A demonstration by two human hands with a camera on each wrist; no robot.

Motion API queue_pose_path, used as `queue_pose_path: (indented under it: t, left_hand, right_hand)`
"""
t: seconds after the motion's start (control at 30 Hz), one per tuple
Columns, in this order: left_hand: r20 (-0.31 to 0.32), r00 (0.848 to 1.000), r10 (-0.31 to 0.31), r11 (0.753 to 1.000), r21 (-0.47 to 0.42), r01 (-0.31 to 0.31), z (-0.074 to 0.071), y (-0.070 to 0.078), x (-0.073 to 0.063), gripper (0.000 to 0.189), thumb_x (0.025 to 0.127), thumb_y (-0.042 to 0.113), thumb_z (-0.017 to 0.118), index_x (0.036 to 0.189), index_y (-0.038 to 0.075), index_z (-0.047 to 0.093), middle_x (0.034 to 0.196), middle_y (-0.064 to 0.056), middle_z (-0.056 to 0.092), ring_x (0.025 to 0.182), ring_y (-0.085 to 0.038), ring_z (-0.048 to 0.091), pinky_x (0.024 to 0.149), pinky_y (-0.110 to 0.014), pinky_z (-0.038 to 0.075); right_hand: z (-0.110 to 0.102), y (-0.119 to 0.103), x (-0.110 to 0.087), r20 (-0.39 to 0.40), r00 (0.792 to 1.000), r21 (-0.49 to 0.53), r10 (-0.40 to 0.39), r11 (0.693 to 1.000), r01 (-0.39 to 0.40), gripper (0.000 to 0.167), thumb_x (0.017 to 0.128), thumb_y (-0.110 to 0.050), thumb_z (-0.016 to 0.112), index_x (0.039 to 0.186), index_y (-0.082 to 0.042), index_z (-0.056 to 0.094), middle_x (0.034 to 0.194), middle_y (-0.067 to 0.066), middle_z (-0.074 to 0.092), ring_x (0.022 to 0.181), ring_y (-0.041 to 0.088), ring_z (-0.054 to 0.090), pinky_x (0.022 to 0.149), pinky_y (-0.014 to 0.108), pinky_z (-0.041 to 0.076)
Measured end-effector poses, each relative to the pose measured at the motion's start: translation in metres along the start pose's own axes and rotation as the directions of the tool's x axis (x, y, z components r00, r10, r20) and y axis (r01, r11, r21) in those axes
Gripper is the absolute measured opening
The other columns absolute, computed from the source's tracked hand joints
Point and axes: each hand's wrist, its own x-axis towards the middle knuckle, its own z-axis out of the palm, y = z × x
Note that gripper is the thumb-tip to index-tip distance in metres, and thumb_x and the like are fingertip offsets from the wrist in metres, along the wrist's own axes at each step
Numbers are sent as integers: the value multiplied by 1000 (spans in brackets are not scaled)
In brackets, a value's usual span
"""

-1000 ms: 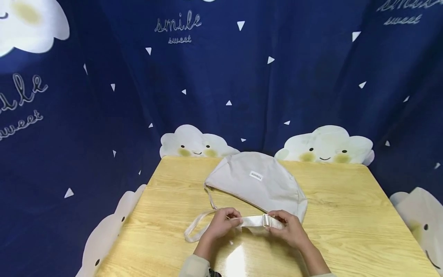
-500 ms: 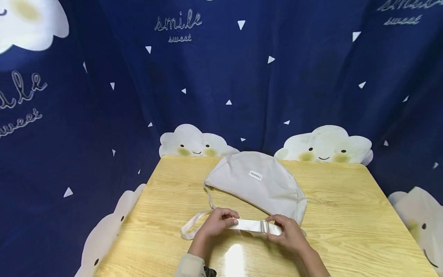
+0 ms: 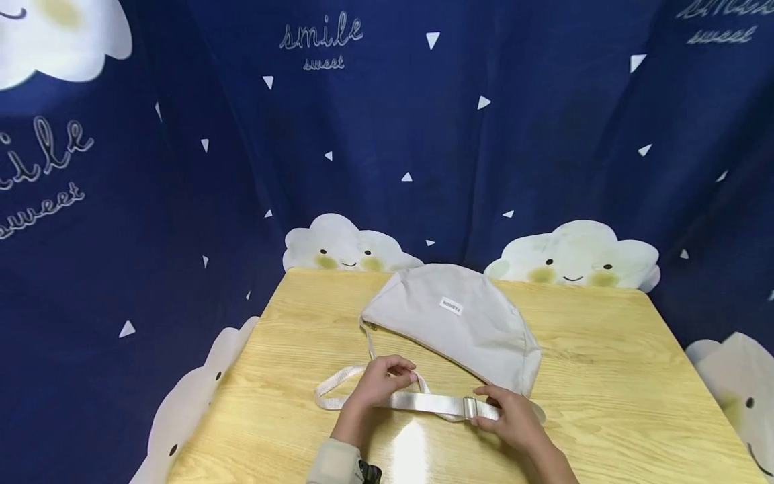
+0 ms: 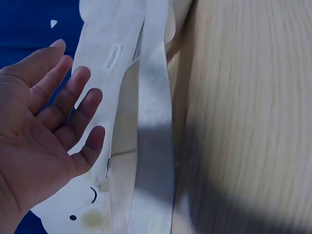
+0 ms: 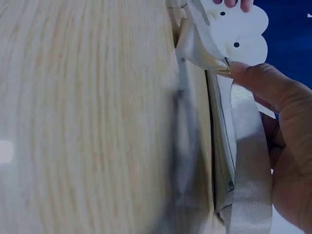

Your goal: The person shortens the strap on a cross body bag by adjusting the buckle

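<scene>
A pale grey half-round bag (image 3: 465,329) with a small white label lies flat, its zip edge towards me. Its off-white webbing strap (image 3: 423,402) runs across the front, with a metal slide buckle (image 3: 469,408) on it. My right hand (image 3: 512,418) pinches the strap beside the buckle; in the right wrist view the thumb (image 5: 258,78) presses the webbing's edge. My left hand (image 3: 382,382) hovers at the strap's left part. In the left wrist view its loosely bent fingers (image 4: 78,107) stand apart from the strap (image 4: 155,122), holding nothing.
A light wooden table (image 3: 605,363) carries the bag. Part of the strap lies in a loop (image 3: 326,390) left of my left hand. Behind hangs a dark blue curtain (image 3: 375,134) with printed clouds.
My left hand has let go of the strap and risen slightly off it. The right hand has shifted a little right and nearer to me, with the buckle. The strap's middle now hangs lower.
</scene>
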Motion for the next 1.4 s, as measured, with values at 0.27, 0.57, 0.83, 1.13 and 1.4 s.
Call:
queue_pose_path:
  t: [0.27,0.57,0.83,1.13,1.4]
  left_hand:
    - [-151,987,-46,999,-3,46,-15,-50,13,19,86,7,66,102,-1,65,87,-12,64,79,-23,58,68,-29,48]
    - [-324,935,-145,983,64,174,-41,-69,27,25,85,9,66,108,0,63,97,-14,59,85,-25,56,72,-36,49]
    - [-374,896,-239,956,73,285,-56,-84,38,35,84,10,68,115,-3,60,108,-23,57,91,-33,57,72,-42,50]
    - [-349,889,-296,944,36,329,-58,-84,55,41,84,10,67,121,-4,54,114,-26,54,101,-37,53,76,-43,49]
    - [-378,885,-274,946,58,317,-62,-89,69,46,83,4,68,124,-5,52,105,-25,55,94,-34,53,74,-41,47]
  right_hand:
    - [0,10,-9,-12,999,-93,-37,995,35,51,62,-22,86,106,-6,65,78,-12,56,68,4,50,60,26,44]
    - [-3,11,-17,-66,996,-153,-62,987,52,53,58,-19,86,105,-7,65,84,-5,62,74,12,58,66,31,47]
    - [-13,6,-20,-48,990,-48,130,990,-132,48,64,-13,84,107,-6,65,89,0,65,79,20,62,70,34,49]
    - [-20,8,-19,-40,974,5,221,975,-221,42,69,-7,80,108,-4,65,97,8,66,85,25,64,74,40,51]
    - [-20,11,-18,-15,969,28,247,969,-246,40,69,-1,79,106,-2,65,96,10,67,88,27,63,78,41,50]
